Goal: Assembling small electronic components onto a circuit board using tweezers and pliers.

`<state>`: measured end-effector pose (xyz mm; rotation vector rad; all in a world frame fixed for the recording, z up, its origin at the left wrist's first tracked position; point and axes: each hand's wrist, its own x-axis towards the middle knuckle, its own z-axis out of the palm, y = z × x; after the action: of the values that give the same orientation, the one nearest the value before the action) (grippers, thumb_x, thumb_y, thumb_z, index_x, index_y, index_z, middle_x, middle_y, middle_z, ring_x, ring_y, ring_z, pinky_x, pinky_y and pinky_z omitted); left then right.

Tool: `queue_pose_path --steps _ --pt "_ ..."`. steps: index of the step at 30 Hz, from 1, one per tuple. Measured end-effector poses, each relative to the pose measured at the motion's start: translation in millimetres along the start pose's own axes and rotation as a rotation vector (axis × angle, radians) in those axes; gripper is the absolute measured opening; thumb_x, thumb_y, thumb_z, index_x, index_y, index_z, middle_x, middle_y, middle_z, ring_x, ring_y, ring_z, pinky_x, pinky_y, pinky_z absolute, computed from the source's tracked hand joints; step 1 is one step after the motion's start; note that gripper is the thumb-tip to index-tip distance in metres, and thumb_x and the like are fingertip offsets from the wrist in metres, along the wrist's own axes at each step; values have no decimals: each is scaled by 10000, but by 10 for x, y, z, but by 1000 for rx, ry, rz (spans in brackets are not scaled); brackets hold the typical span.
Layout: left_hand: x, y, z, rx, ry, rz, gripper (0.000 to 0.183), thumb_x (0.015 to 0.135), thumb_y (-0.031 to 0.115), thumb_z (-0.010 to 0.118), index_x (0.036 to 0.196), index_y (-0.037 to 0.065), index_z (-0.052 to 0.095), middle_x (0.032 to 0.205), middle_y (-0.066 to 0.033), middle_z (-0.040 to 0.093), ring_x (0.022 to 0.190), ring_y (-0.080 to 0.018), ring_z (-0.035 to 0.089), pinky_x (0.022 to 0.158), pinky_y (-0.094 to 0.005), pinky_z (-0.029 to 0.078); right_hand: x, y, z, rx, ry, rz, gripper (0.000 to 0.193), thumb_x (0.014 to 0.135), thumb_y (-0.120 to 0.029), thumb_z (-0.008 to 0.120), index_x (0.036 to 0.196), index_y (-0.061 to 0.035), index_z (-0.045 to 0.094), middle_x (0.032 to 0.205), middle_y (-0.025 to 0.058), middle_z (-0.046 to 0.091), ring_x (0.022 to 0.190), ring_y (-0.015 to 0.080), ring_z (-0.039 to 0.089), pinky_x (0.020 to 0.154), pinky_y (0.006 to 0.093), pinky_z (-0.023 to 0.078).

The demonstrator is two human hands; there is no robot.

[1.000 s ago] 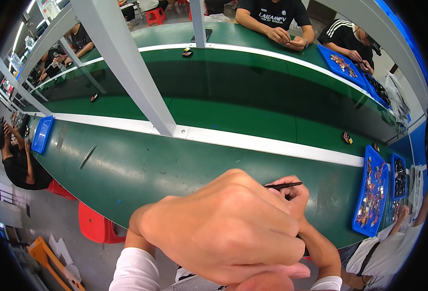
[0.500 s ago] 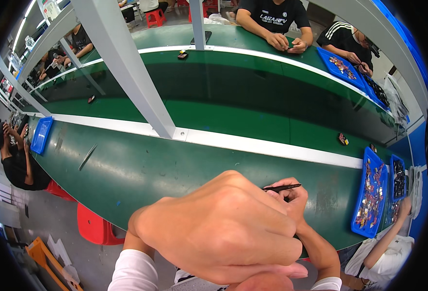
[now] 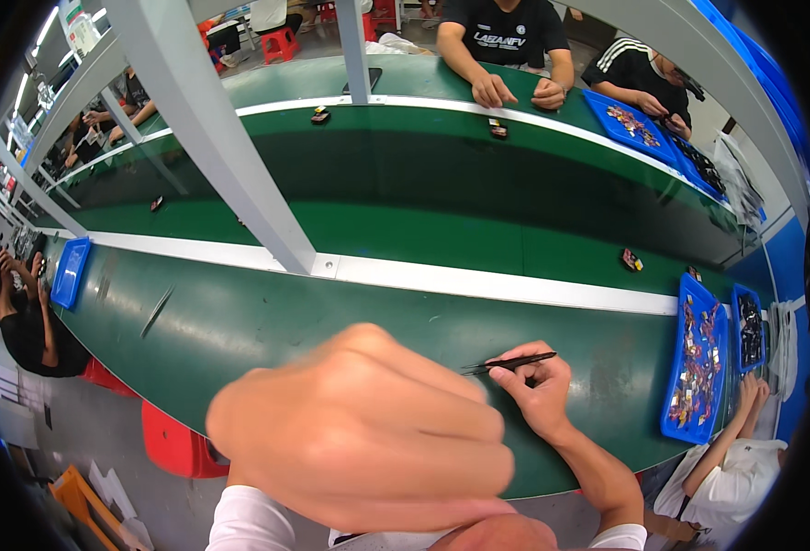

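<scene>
Close to the camera, my left hand (image 3: 363,432) is curled with its back toward me, covering much of the near bench. Its fingers are closed, and whatever they hold, if anything, is hidden. Just beyond it to the right, my right hand (image 3: 542,390) grips a pair of black tweezers (image 3: 529,359) between thumb and fingers. The tweezers' tips point left, toward my left hand, and nothing shows between them.
A blue tray (image 3: 672,404) of small colourful parts and a smaller blue tray (image 3: 737,298) of black pieces lie right. Past a white rail (image 3: 478,291), a green belt (image 3: 423,216) carries small parts (image 3: 631,260). A grey post (image 3: 212,129) rises left of centre. Co-workers sit around.
My left hand has shifted left, uncovering more of my right hand and the tweezers' tips. Across the belt, a co-worker's hands have parted, and a small part now lies in front of them.
</scene>
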<state>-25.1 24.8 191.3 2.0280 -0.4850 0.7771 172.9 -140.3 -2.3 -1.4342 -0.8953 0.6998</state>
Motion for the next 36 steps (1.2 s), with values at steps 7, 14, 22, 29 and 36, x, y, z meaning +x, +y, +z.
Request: queue_pose_path --steps 7,14,22,29,36 --pt "62 66 -303 240 102 -219 145 734 -96 762 870 -46 747 805 -165 753 717 -259 744 629 -286 559 18 29 4 -3 -19 -33 179 870 28 796 1001 14 675 930 68 776 549 -26 437 490 174 351" --pt "148 5 -160 377 331 -348 77 766 -66 749 825 -16 741 752 -89 724 656 -160 677 562 -253 488 27 22 4 -39 24 -55 184 859 4 812 1000 7 693 717 -4 684 521 -19 408 492 188 327" --pt "218 -385 -57 486 314 -502 168 977 76 667 859 -44 679 746 -71 686 651 -117 666 605 -236 523 30 35 24 -33 48 -136 163 845 -65 837 967 -48 729 505 -63 435 473 15 320 496 235 297" --pt "554 -1639 427 108 -12 -835 221 982 159 680 1107 -23 692 950 -90 722 790 -140 701 608 -279 564 38 2 43 10 11 -144 185 869 -106 840 987 -51 709 528 -74 436 488 3 366 485 225 298" --pt "1147 -3121 1211 -140 -92 -966 270 969 128 654 1145 -76 676 1021 -134 707 839 -187 731 646 -306 631 37 -28 50 -11 -1 -133 202 835 -102 842 949 -29 692 788 49 759 496 75 409 498 269 382"
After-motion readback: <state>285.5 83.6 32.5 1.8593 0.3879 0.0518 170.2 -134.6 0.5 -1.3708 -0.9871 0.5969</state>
